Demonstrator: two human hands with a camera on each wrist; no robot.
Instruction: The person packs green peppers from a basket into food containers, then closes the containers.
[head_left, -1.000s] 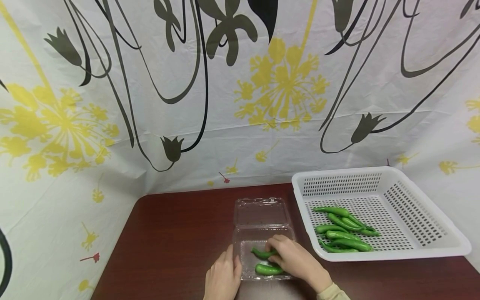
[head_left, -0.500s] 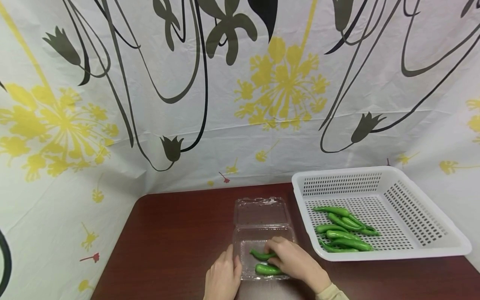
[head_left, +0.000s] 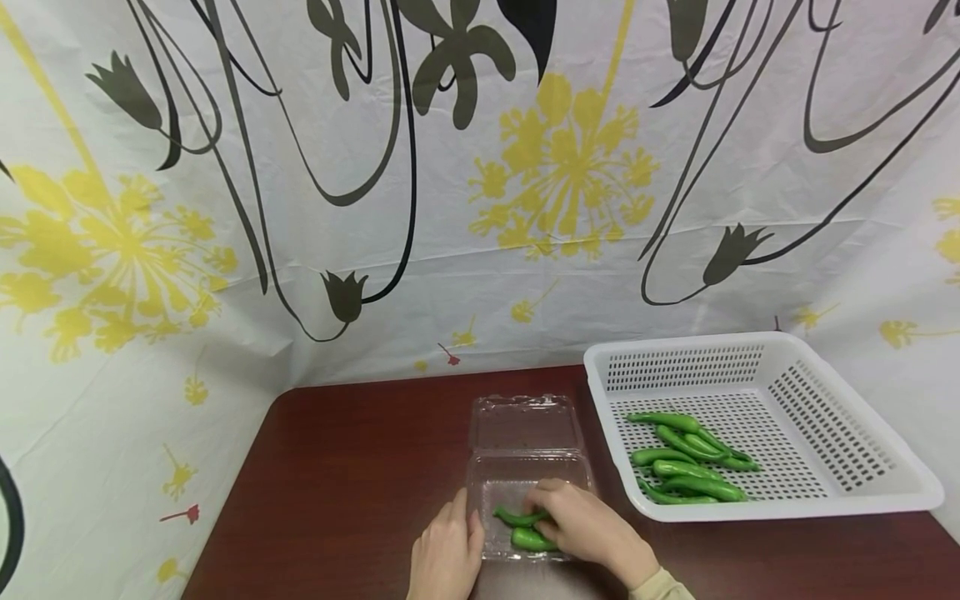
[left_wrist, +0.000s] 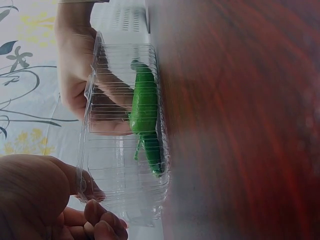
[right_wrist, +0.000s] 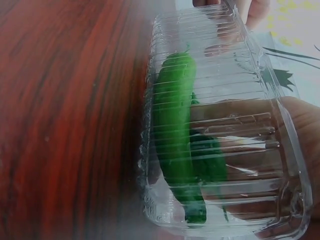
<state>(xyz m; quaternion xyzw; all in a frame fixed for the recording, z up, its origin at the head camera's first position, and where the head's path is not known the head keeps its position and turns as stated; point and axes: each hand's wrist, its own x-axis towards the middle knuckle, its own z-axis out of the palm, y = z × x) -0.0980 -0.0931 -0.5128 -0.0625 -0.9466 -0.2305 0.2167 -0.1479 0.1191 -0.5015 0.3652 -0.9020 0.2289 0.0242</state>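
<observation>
A clear plastic clamshell box [head_left: 495, 492] stands with its lid folded back on the table. My left hand [head_left: 447, 546] grips its left wall, thumb over the rim and fingers outside, as the left wrist view shows. Inside the box, my right hand [head_left: 581, 521] pinches a curved green chili pepper [head_left: 516, 517]. A second, plumper green pepper [head_left: 531, 540] lies on the box floor along the near wall, partly covered by the right hand. In the right wrist view that near pepper [right_wrist: 175, 115] shows through the ribbed wall.
A white perforated basket [head_left: 825, 392] stands to the right of the box, with several green peppers [head_left: 690, 471] in its left part. Under everything is a dark red-brown table [head_left: 337, 483]. A patterned white cloth [head_left: 450, 208] hangs behind it.
The right hand has moved slightly left and nearer the front with the held pepper, which now sits closer to the near pepper. The left hand stays on the box wall.
</observation>
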